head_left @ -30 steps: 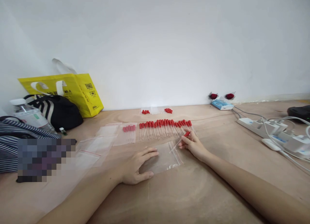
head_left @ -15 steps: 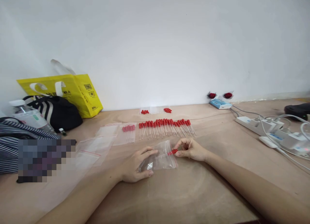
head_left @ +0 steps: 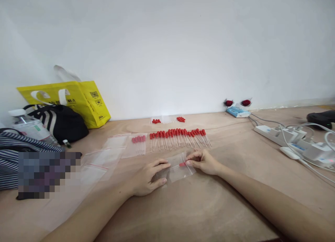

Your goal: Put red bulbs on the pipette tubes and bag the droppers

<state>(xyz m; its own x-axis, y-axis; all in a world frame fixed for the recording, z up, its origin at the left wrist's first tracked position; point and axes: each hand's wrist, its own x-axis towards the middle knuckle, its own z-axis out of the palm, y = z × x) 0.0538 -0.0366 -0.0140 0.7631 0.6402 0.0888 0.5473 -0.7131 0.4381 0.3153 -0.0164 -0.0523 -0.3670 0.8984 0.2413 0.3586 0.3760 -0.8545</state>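
A clear zip bag (head_left: pixel 178 174) lies between my hands, its mouth towards the right. Inside it shows the red bulb of a dropper (head_left: pixel 182 164), seen through the plastic. My left hand (head_left: pixel 149 177) holds the bag's closed left end between thumb and fingers. At the mouth, my right hand (head_left: pixel 204 161) pinches the bag's edge beside the bulb. Beyond the hands, a row of red-bulbed droppers (head_left: pixel 178 133) lies side by side, stems towards me. Left of that row, a filled bag (head_left: pixel 138 140) contains several droppers.
More clear bags (head_left: pixel 94 170) are spread on the table at the left. Small red bulbs (head_left: pixel 181 119) lie near the wall. A yellow bag (head_left: pixel 96 106), black bag (head_left: pixel 70 121) and bottle (head_left: pixel 36 127) stand at the left. Power strips (head_left: pixel 288 137) with cables occupy the right.
The dropper's red bulb has gone from sticking out of the bag's mouth to lying inside it. My right fingers have moved from the bulb to the bag's edge.
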